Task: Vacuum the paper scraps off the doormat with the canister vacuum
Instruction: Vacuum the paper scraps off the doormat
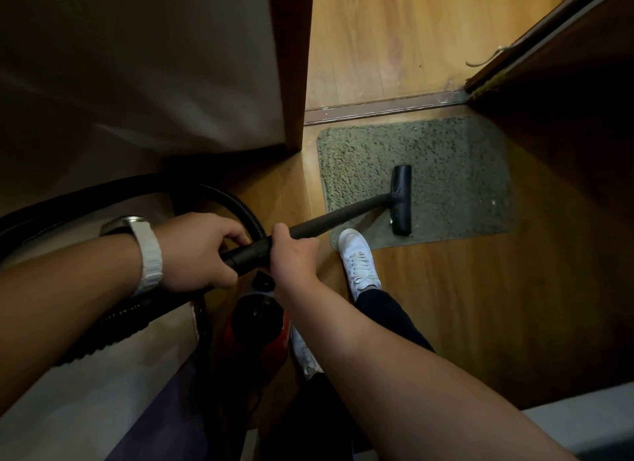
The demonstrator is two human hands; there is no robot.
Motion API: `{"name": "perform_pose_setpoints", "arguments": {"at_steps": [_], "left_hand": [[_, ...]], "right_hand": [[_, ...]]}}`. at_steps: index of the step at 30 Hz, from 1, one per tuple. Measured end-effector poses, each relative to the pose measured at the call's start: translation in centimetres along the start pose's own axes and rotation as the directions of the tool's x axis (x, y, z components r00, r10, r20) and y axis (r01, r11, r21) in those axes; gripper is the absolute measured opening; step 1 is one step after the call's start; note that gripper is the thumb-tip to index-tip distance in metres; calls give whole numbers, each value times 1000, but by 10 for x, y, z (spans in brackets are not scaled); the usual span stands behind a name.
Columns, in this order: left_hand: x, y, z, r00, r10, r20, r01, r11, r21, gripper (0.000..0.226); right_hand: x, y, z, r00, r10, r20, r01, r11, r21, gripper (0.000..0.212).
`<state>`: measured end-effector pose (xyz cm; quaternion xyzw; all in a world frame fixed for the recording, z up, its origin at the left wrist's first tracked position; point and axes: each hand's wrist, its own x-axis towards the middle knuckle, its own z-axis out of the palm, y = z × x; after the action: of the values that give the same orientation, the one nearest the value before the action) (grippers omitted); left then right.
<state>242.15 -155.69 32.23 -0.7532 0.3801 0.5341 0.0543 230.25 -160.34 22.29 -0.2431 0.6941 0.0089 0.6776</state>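
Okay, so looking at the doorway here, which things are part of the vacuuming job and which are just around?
Part of the job: doormat; floor nozzle; wand; hose; canister; left hand and right hand, both gripping the wand.

Just around: door threshold strip; wristwatch; white shoe.

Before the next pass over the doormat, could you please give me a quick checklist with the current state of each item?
1. Both hands on the wand: ok. Left hand grips the rear end, right hand grips just ahead of it on the wand.
2. Nozzle on the doormat: ok. The nozzle rests on the doormat.
3. Scraps left: not ok. A small pale speck lies right of the nozzle.
4. Foot clear of the path: not ok. The white shoe overlaps the mat's near edge.
5. Hose free: cannot tell. The hose loops out of view.
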Motion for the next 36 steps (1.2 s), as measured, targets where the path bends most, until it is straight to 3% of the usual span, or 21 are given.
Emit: {"name": "perform_pose_setpoints", "arguments": {"at_steps": [9,13,23,32,36], "left_hand": [[-7,-7,2,1000,-1,18,2,999,-45,45],[-24,-19,-6,999,-30,33,30,999,-13,47],[-33,-29,-9,999,-48,22,47,999,2,51],[-23,-20,-7,999,-34,35,35,999,-23,47],[-9,-9,0,1000,-15,11,16,999,-49,46]], "right_hand": [[-2,5,1,999,-16,35,17,999,-41,64],[-5,16,12,999,-12,51,17,995,-102,50],[-13,23,21,997,1,83,3,999,-48,47],[-7,15,15,999,1,36,1,999,-53,45],[-7,4,7,1000,-24,-15,23,997,-71,57]]}}
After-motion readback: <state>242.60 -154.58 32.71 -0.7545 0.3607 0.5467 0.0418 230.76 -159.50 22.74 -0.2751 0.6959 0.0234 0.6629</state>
